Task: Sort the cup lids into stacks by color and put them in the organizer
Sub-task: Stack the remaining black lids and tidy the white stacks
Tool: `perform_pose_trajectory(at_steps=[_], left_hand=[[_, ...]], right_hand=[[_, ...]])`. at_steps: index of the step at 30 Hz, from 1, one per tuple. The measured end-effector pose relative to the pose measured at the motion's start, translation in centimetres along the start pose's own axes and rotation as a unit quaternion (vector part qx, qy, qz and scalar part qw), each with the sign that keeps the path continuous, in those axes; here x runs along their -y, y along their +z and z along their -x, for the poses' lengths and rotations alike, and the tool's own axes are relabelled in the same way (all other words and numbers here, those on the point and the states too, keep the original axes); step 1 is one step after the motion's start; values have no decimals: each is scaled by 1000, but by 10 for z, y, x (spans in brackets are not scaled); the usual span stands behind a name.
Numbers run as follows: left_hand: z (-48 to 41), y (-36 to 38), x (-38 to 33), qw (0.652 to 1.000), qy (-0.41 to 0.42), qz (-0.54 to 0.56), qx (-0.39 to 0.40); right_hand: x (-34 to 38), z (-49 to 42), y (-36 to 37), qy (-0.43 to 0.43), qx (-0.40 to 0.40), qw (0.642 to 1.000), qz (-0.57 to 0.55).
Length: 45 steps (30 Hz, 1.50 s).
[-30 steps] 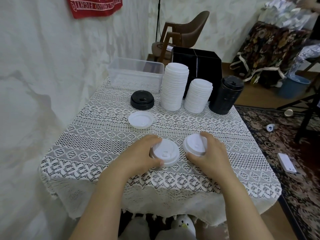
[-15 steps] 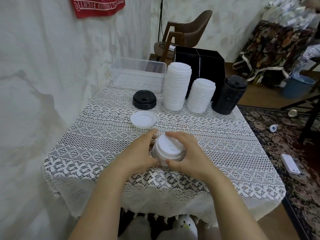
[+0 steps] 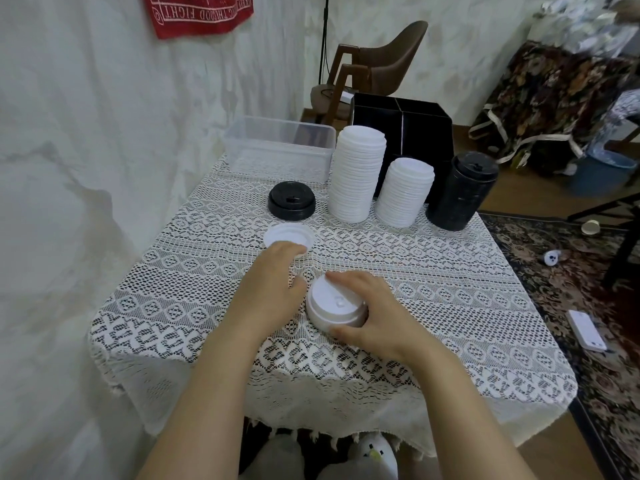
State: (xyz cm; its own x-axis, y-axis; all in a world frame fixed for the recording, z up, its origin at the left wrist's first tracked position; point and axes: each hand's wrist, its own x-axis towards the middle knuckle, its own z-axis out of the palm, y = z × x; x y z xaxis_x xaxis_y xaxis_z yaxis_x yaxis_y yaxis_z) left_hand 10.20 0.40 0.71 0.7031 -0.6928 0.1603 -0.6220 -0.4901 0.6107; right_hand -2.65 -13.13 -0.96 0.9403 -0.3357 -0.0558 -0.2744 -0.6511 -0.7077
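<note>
A clear plastic tub (image 3: 277, 164) sits on the lace tablecloth (image 3: 450, 289), a brown chair (image 3: 398, 53) behind.

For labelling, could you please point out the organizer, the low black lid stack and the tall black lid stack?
organizer (image 3: 427, 140): head view, front wall.
low black lid stack (image 3: 292, 199): head view, top face.
tall black lid stack (image 3: 459, 199): head view, side wall.

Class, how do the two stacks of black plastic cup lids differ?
The left black plastic lid stack is low; the right black plastic lid stack is tall. The left one stands left of the white lid stacks, the right one right of them. Both stand untouched.
</note>
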Motion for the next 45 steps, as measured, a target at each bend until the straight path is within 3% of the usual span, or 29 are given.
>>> perform_pose_trajectory(at_steps=[4, 10, 22, 24, 26, 29, 32, 34, 37, 40, 43, 45], left_hand=[[-7, 9, 11, 993, 2, -120, -5], [-10, 12, 21, 982, -17, -186, -33], [-8, 7, 17, 982, -19, -186, -38], [-7, 6, 14, 991, -10, -102, -81], [-8, 1, 6, 987, -53, 33, -148], [-11, -7, 3, 938, -175, 208, -214], [-10, -9, 13, 900, -256, 291, -202], [-8, -11, 17, 911, -266, 248, -196], [-3, -14, 19, 946, -255, 85, -183], [1, -15, 23, 953, -256, -60, -150], [-1, -16, 26, 962, -227, -52, -139], [-4, -14, 29, 983, -172, 6, -66]], right_hand=[[0, 0, -2, 8, 10, 1000, -3], [0, 0, -2, 16, 10, 1000, -24], [-1, 0, -2, 11, 10, 1000, -22], [-1, 0, -2, 11, 11, 1000, -22], [0, 0, -2, 15, 15, 999, -26], [0, 1, -2, 16, 16, 999, -33], [0, 1, -2, 14, 15, 999, -35], [1, 1, -2, 14, 14, 999, -37], [2, 2, -3, 19, 15, 999, -40], [1, 2, -3, 24, 15, 999, -42], [1, 1, -3, 25, 15, 999, -45], [1, 2, -3, 25, 16, 998, -49]])
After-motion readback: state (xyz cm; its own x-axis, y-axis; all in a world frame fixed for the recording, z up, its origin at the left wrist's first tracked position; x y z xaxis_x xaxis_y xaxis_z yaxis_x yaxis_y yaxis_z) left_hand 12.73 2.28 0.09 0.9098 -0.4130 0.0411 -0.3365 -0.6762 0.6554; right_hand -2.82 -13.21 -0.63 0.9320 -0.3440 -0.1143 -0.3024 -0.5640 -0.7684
